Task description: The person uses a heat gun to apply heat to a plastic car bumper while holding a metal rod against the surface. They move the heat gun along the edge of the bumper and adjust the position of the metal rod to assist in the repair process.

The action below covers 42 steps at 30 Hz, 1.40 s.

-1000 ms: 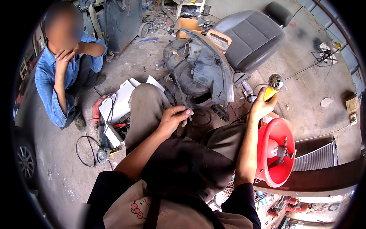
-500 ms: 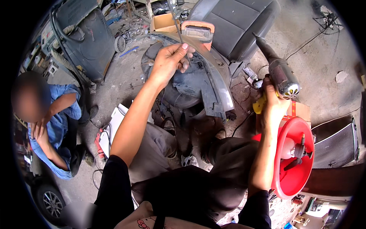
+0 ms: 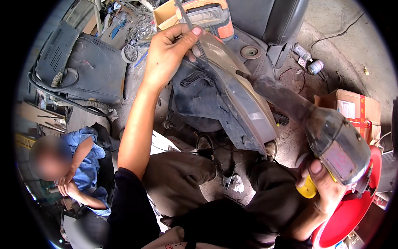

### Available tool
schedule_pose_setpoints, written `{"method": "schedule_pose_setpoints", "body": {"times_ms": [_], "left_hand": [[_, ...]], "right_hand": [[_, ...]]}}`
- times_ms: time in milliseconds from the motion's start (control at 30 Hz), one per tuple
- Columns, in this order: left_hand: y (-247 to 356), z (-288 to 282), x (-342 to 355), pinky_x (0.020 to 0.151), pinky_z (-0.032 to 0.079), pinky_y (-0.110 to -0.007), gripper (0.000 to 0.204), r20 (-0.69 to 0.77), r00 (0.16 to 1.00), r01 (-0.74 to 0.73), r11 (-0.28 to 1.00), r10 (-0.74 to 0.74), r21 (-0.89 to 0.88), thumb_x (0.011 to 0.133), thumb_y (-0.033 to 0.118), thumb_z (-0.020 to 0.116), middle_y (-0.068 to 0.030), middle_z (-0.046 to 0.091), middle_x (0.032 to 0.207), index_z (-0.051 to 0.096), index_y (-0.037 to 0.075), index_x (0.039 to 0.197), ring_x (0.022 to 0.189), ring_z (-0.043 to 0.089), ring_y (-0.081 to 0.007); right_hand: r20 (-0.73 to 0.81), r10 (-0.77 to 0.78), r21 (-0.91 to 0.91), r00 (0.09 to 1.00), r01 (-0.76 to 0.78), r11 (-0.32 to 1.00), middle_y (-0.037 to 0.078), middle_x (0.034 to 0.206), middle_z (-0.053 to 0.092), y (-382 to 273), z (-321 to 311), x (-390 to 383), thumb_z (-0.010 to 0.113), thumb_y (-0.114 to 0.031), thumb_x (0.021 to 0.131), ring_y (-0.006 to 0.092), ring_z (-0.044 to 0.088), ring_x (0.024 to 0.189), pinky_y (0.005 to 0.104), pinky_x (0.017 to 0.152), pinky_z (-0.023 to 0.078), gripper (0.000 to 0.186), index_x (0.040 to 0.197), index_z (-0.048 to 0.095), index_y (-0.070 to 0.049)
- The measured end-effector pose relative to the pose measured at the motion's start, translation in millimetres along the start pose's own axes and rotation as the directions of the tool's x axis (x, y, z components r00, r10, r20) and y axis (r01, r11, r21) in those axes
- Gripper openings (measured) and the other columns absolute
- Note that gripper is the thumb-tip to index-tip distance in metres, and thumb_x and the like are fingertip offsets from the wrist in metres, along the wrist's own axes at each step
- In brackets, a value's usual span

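Observation:
In my closed left hand is a thin dark strip, pinched between thumb and fingers. Its lower end meets the upper edge of what looks like a car headlight, with a dark plastic back and a pale translucent side. My right hand grips the yellow handle of a metal hot-air gun. The gun's narrow nozzle points up and left, close over the headlight's pale side. Whether the nozzle touches it I cannot tell.
An orange-framed device and a black seat stand beyond the headlight. To the right are a cardboard box, a small can and a red basin. A person in a blue shirt crouches at left.
The hot-air gun has come down and left, bringing its nozzle from beside the seat to the headlight. The view has shifted nearer. My left hand still holds the strip at the headlight.

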<state>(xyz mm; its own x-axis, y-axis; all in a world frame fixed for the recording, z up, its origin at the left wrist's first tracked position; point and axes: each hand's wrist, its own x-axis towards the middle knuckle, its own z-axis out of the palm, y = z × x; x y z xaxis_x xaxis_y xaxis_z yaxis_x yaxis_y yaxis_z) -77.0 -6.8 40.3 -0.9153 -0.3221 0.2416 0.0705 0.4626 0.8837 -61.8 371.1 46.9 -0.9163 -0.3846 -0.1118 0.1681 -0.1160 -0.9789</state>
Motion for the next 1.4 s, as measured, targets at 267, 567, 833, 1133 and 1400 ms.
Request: {"method": "schedule_pose_setpoints", "body": {"times_ms": [267, 567, 833, 1133, 1400], "left_hand": [[-6.5, 3.4, -1.3, 0.062, 0.045, -0.022, 0.018, 0.046, 0.999, -0.027, 0.998, 0.025, 0.060, 0.096, 0.011, 0.069, 0.0009, 0.066, 0.081, 0.071, 0.001, 0.112, 0.071, 0.057, -0.0052], [4.4, 6.9, -10.3, 0.060, 0.043, -0.021, 0.017, 0.036, 0.999, -0.029, 0.990, 0.024, 0.139, 0.097, 0.013, 0.069, 0.0036, 0.065, 0.075, 0.071, 0.003, 0.110, 0.067, 0.055, -0.0032], [-0.5, 5.7, -23.8, 0.062, 0.046, -0.023, 0.019, -0.041, 0.997, -0.056, 0.975, 0.066, 0.215, 0.096, 0.014, 0.070, 0.0005, 0.068, 0.076, 0.071, 0.000, 0.108, 0.069, 0.057, -0.0035], [-2.8, 5.3, -29.8, 0.062, 0.045, -0.023, 0.017, -0.079, 0.992, -0.074, 0.967, 0.096, 0.246, 0.094, 0.016, 0.073, 0.0000, 0.067, 0.076, 0.073, 0.000, 0.101, 0.069, 0.057, -0.0046], [0.0, 9.7, -28.4, 0.062, 0.045, -0.023, 0.017, -0.081, 0.986, -0.117, 0.944, 0.149, 0.309, 0.093, 0.014, 0.074, 0.0010, 0.066, 0.076, 0.074, 0.001, 0.104, 0.069, 0.056, -0.0048]], "right_hand": [[-0.014, 0.002, 0.039, 1.000, -0.002, 0.999, 0.011, 0.077, 0.066, 4.4, 11.5, 4.1, 0.076, -0.012, 0.089, 0.0186, 0.064, 0.060, 0.0279, 0.054, 0.052, 0.034, 0.113, 0.060, 0.007], [0.102, -0.015, -0.164, 0.995, 0.031, 0.986, 0.010, 0.081, 0.067, 16.0, 25.1, -9.7, 0.077, -0.010, 0.088, 0.0177, 0.065, 0.066, 0.0291, 0.061, 0.053, 0.030, 0.110, 0.062, 0.005], [0.059, 0.089, 0.024, 0.994, -0.091, 0.996, 0.012, 0.094, 0.069, 17.2, 44.7, -4.8, 0.081, -0.005, 0.084, 0.0158, 0.068, 0.070, 0.0268, 0.056, 0.058, 0.042, 0.117, 0.057, 0.006], [0.107, 0.033, 0.013, 0.994, -0.035, 0.999, 0.009, 0.091, 0.069, 21.7, 56.8, -1.1, 0.080, -0.007, 0.086, 0.0119, 0.066, 0.066, 0.0265, 0.055, 0.056, 0.041, 0.118, 0.059, 0.007], [0.113, 0.039, 0.016, 0.993, -0.041, 0.999, 0.008, 0.097, 0.069, 32.3, 56.8, 0.2, 0.081, -0.009, 0.087, 0.0119, 0.066, 0.074, 0.0267, 0.059, 0.056, 0.043, 0.121, 0.059, 0.005]]}}
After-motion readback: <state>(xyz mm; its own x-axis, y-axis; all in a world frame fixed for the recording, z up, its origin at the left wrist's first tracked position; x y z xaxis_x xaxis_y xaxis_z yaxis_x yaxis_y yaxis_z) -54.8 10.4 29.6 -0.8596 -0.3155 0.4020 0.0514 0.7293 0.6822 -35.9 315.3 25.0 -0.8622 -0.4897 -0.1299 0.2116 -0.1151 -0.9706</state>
